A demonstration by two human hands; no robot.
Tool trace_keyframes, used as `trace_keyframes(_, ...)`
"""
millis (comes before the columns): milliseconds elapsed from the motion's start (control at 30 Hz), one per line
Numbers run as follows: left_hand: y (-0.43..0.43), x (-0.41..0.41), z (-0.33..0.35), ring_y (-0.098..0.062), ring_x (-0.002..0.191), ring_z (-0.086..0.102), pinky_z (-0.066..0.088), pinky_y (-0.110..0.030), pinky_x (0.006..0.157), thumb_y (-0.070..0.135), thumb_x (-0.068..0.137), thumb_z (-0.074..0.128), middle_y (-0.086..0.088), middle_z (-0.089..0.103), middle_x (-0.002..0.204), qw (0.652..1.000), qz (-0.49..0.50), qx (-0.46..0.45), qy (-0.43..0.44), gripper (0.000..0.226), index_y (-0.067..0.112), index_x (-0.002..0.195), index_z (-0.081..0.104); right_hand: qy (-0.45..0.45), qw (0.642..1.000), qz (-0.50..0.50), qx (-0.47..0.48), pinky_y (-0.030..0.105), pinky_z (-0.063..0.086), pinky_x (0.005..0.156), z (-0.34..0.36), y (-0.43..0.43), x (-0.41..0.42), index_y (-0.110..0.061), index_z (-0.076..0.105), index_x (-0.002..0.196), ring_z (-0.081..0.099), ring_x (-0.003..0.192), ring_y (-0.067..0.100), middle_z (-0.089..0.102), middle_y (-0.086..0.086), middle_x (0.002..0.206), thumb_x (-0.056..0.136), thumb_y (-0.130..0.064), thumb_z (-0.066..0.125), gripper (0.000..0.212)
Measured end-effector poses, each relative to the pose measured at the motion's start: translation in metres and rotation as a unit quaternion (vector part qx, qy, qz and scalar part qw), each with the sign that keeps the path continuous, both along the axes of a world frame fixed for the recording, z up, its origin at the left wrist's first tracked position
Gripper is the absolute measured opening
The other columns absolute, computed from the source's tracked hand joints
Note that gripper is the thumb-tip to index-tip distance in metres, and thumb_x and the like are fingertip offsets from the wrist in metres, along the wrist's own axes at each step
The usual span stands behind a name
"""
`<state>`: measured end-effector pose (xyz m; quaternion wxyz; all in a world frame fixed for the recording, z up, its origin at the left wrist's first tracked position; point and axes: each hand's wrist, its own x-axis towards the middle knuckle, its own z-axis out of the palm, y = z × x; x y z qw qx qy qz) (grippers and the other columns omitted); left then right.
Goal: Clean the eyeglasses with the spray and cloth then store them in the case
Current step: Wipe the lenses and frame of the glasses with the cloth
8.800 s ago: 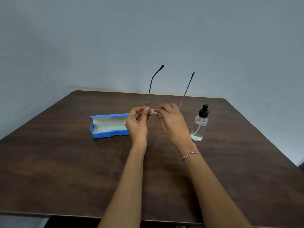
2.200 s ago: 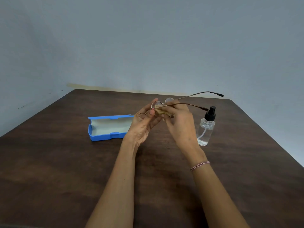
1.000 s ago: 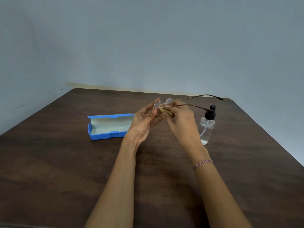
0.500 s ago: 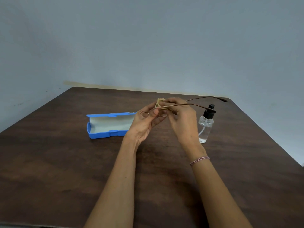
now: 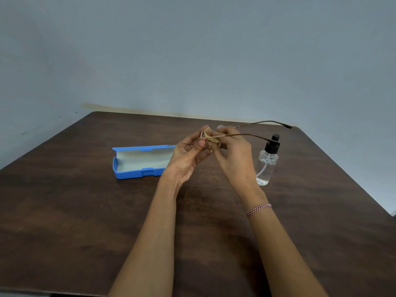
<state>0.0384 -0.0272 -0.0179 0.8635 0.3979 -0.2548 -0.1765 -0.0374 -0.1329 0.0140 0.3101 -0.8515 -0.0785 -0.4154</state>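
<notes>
1. Two hands work just beside the spray bottle (image 5: 266,166): the left hand (image 5: 188,155) pinches the eyeglasses (image 5: 240,135) steady, and the right hand (image 5: 233,155) pinches the tan cloth (image 5: 209,136) round a lens, probably to rub both faces.
2. Both temples (image 5: 265,121) reach toward the spray bottle, clear of the fingers.
3. One blue case (image 5: 139,161) lies open, well apart from the spray bottle, ready.
4. Count: one pair of eyeglasses, one cloth, one bottle, one case.
</notes>
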Motion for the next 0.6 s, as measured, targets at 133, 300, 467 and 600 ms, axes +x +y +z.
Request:
trace_keyframes(133,0.006,0.001,0.001,-0.011,0.084,0.069,0.057,-0.023,0.070,0.024,0.057,0.077,0.000,0.073,0.094,0.999,0.039,-0.019,0.011,0.037,0.022,0.095,0.075,0.040,0.998,0.056,0.005,0.007,0.045,0.078,0.000,-0.001,0.001,-0.012,0.071,0.105,0.057,0.091,0.005,0.058,-0.005,0.103,0.081,0.002,0.065,0.028)
trace_keyframes(300,0.003,0.001,0.003,-0.015,0.087,0.070,0.057,-0.025,0.073,0.013,0.068,0.064,-0.004,0.072,0.099,0.999,0.043,-0.013,0.025,0.029,0.021,0.094,0.075,0.022,0.999,-0.014,-0.020,0.030,0.053,0.084,-0.003,-0.007,0.003,-0.009,0.071,0.103,0.060,0.099,0.017,0.064,0.004,0.106,0.080,0.003,0.065,0.026)
trace_keyframes(467,0.005,-0.004,0.006,-0.009,0.080,0.069,0.057,-0.022,0.070,0.023,0.058,0.072,0.004,0.074,0.092,0.999,0.036,0.006,0.002,0.033,0.025,0.091,0.076,-0.014,0.999,0.030,-0.021,0.020,0.048,0.083,-0.003,0.004,0.002,-0.010,0.069,0.107,0.058,0.100,0.018,0.061,0.005,0.105,0.081,0.005,0.063,0.032)
trace_keyframes(600,0.009,-0.001,0.006,-0.015,0.087,0.070,0.056,-0.023,0.068,0.023,0.058,0.074,-0.004,0.073,0.095,0.998,0.049,-0.022,0.021,0.037,0.021,0.095,0.074,0.032,0.996,0.071,-0.037,0.007,0.044,0.081,0.000,-0.010,0.002,-0.009,0.071,0.103,0.056,0.093,0.009,0.057,-0.008,0.097,0.078,0.006,0.066,0.029)
